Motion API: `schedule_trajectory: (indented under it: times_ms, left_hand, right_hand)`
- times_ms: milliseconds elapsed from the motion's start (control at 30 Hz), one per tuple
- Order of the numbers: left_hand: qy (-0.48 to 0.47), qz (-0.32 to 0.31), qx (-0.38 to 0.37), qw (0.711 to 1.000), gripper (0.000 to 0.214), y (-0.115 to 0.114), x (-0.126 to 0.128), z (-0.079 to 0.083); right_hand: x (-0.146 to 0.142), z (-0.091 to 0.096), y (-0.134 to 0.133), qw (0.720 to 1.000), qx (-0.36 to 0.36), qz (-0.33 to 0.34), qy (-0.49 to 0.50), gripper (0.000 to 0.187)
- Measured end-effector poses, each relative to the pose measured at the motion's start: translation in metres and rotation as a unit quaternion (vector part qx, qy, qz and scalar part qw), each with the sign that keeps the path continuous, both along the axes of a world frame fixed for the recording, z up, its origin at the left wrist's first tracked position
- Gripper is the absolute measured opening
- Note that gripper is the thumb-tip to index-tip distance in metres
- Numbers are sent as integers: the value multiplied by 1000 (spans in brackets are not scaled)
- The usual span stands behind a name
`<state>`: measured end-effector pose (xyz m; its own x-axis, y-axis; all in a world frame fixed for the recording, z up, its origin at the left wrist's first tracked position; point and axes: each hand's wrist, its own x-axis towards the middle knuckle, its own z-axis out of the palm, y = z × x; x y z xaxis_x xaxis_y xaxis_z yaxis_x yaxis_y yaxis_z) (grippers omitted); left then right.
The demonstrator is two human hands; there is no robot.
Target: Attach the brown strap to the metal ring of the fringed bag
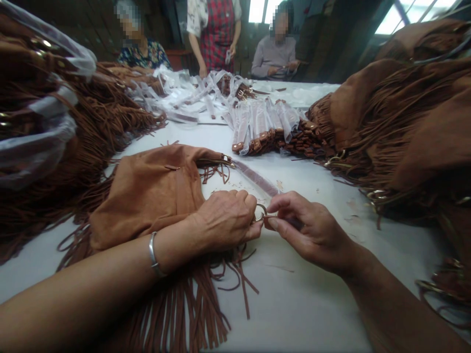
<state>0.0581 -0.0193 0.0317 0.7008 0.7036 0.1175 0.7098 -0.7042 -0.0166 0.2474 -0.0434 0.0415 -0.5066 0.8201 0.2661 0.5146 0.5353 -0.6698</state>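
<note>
A brown suede-like fringed bag (147,196) lies on the white table, its fringe spread toward me. My left hand (228,215) is closed at the bag's near right end, gripping the gold-coloured metal ring (262,210) there; part of the ring shows past the fingers. My right hand (309,230) pinches the brown end of a strap between thumb and fingers, right beside the ring. Clear plastic wraps the strap (253,177), whose far end meets the bag's other corner at a metal fitting (226,158). Whether the strap end passes through the ring I cannot tell.
Piles of similar fringed bags rise at the left (121,108) and the right (415,113). A stack of plastic-wrapped straps (261,125) lies ahead, with loose plastic wrapping (184,93) behind it. Several people are at the table's far side, one in a checked apron (221,34).
</note>
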Motion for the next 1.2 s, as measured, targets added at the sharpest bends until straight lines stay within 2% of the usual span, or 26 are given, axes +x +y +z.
schedule_trajectory:
  times_ms: [333, 467, 600, 733, 900, 1033, 1200]
  left_hand:
    - [-14, 7, 24, 1000, 32, 1, -2, -1]
    - [-31, 47, 80, 995, 28, -3, -2, -1]
    - [-61, 46, 112, 991, 26, -5, -5, 0]
    - [-88, 35, 107, 990, 23, -4, -8, -1]
    - [-105, 22, 136, 985, 25, -4, -10, -3]
    - [-99, 20, 144, 984, 27, -5, -8, -4]
    - [-75, 43, 131, 988, 23, -6, -4, -4]
  right_hand:
    - [-4, 0, 0, 981, 188, 9, -51, 14]
    - [-9, -9, 2, 952, 300, 5, -54, 19]
    - [-14, -17, 3, 921, 384, 20, -69, 23]
    - [-17, -18, -1, 902, 416, 24, -113, 18]
    - [-22, -15, -5, 886, 442, 0, -138, 17]
    - [-24, -15, -6, 889, 439, -15, -132, 15]
    - [-23, -17, -6, 893, 435, 0, -120, 12]
